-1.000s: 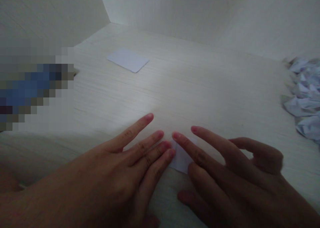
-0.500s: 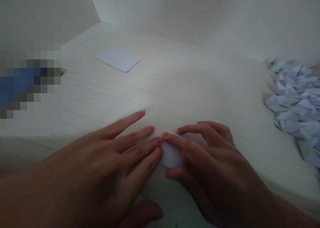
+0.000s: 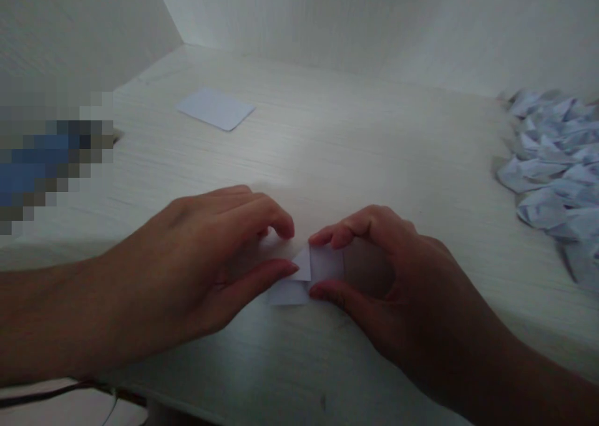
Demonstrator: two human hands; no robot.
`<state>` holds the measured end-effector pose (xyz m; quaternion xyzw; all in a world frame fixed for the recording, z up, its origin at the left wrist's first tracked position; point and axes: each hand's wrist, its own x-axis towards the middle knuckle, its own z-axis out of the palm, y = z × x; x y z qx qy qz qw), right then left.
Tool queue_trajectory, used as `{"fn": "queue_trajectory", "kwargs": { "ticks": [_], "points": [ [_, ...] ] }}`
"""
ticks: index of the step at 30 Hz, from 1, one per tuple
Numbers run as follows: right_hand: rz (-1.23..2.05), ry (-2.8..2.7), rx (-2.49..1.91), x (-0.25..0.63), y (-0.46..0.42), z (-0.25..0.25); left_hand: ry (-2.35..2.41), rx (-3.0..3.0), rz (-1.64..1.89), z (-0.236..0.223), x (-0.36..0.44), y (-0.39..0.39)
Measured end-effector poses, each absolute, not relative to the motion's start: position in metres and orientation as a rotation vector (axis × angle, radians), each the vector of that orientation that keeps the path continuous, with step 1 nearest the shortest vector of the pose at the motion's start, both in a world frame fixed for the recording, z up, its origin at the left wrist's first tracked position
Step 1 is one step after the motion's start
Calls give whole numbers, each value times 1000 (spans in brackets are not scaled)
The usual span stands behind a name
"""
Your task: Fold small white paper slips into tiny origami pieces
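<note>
A small folded white paper [image 3: 304,275] lies near the front of a pale wooden table [image 3: 355,158]. My left hand [image 3: 206,257] curls over its left side, thumb and fingertips pinching the paper's edge. My right hand [image 3: 384,270] pinches its right side between thumb and forefinger. The two hands nearly meet over the paper, and part of it is hidden under the fingers.
A flat white card [image 3: 216,109] lies at the back left. A heap of several folded paper pieces [image 3: 552,176] fills the right edge. A blurred blue patch [image 3: 42,164] sits at the left. Pale walls close the back and left.
Both hands have gone from lying flat on the paper with fingers stretched out to curled pinches on its two sides. The paper now stands partly lifted between the fingertips.
</note>
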<state>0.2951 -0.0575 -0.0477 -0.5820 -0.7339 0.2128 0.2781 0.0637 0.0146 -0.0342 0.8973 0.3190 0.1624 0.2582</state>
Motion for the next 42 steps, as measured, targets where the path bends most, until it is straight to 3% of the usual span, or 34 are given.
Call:
{"fn": "queue_trajectory", "kwargs": {
  "ticks": [10, 21, 27, 35, 42],
  "points": [
    [726, -2011, -1346, 296, -62, -49, 782, 2352, 432, -41, 71, 8],
    [1024, -1541, -1339, 293, -50, -39, 828, 1855, 601, -42, 81, 11],
    [864, -1631, -1446, 292, -51, -35, 801, 1948, 562, -44, 79, 11],
    [745, -1803, -1571, 294, -56, -41, 642, 2713, 473, -53, 69, 11],
    [493, -1998, -1508, 295, -58, -54, 744, 2753, 430, -50, 76, 5]
  ]
}}
